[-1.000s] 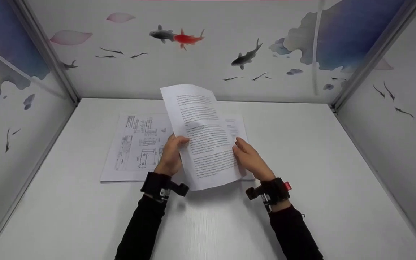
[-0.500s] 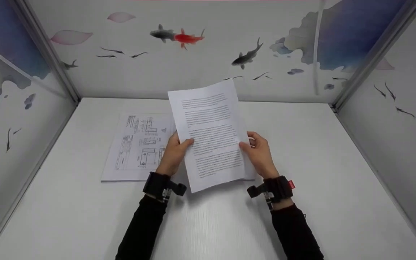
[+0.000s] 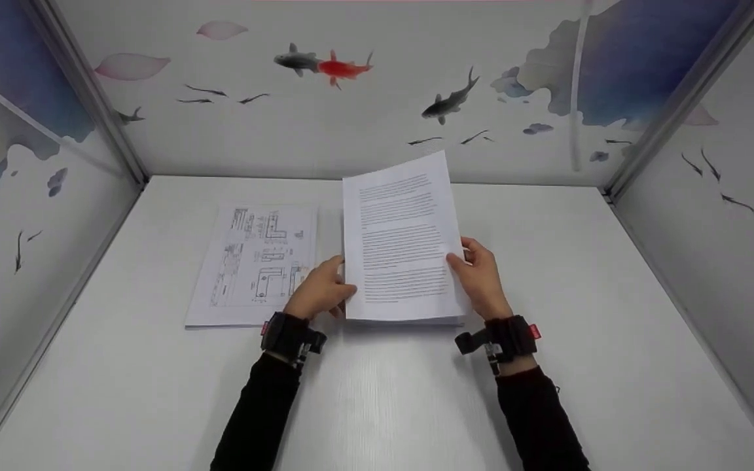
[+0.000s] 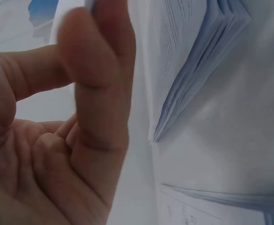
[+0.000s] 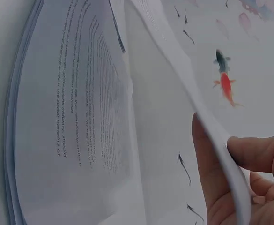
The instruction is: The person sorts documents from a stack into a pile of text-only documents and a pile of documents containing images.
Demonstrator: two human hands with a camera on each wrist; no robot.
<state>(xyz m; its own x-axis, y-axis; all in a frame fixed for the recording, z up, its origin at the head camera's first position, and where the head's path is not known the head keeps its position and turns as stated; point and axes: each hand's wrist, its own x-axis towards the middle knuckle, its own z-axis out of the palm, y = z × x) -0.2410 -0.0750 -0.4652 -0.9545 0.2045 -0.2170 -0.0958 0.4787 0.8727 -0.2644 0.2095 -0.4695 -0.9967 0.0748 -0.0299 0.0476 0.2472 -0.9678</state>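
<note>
A printed sheet of paper point(image 3: 403, 248) is held tilted above the right-hand paper stack point(image 5: 76, 108), hiding most of it in the head view. My right hand point(image 3: 480, 271) grips the sheet's right edge, and the right wrist view shows the paper bowed between thumb and fingers. My left hand point(image 3: 321, 288) is at the sheet's lower left edge, its thumb overlapping that edge. In the left wrist view the left fingers point(image 4: 101, 117) are bent close to the thumb; whether paper is pinched there cannot be told. Left of the hands lies a stack topped by a technical drawing point(image 3: 252, 261).
A white table point(image 3: 377, 405) carries both stacks. A back wall point(image 3: 377, 131) painted with fish and side walls point(image 3: 698, 248) enclose it. Black wrist cameras point(image 3: 504, 340) are strapped to both wrists.
The printed sheet has shifted right and its lower edge now sits over the right-hand stack. My left hand has slid down its left edge; my right hand has moved slightly right.
</note>
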